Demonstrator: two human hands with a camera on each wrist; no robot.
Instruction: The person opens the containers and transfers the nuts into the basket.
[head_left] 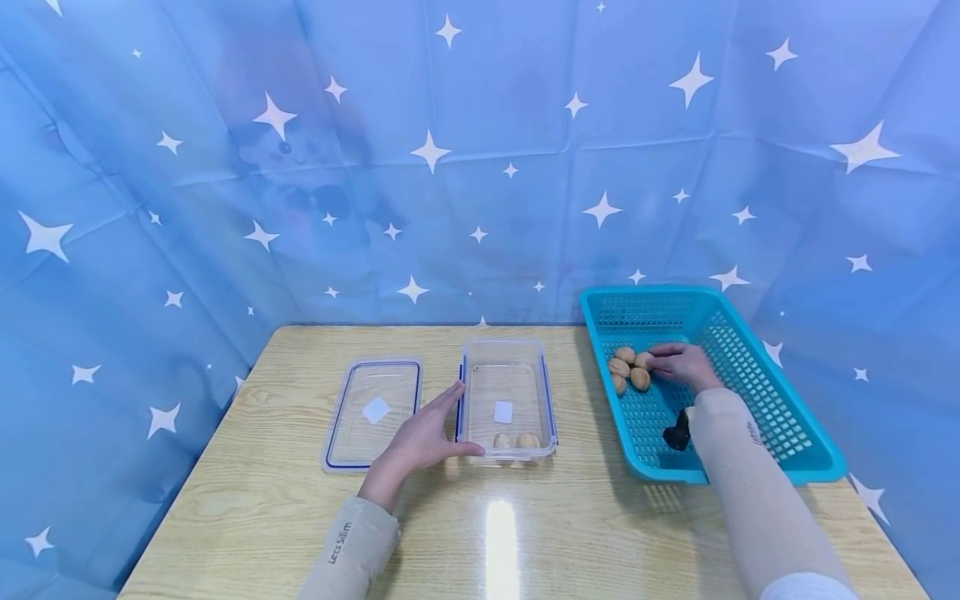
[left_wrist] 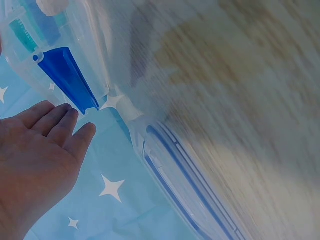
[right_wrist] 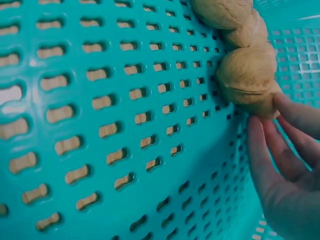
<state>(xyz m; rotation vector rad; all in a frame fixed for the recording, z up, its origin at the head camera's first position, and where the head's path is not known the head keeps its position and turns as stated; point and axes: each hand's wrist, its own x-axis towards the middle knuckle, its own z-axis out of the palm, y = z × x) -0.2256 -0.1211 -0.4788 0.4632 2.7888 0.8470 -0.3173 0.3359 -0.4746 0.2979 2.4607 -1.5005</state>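
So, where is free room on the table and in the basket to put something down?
Bare wood runs along the near edge of the table, in front of the lid and clear container, between the two sleeves. The near half of the basket floor is free. Crowded: its far left, where the right hand touches the walnuts; the left hand fills the lid-container gap.

Tan, wrinkled walnuts [head_left: 630, 369] are lying clustered on the floor of the turquoise perforated basket [head_left: 780, 421], while two more are sitting inside the clear lidless container [head_left: 508, 400].
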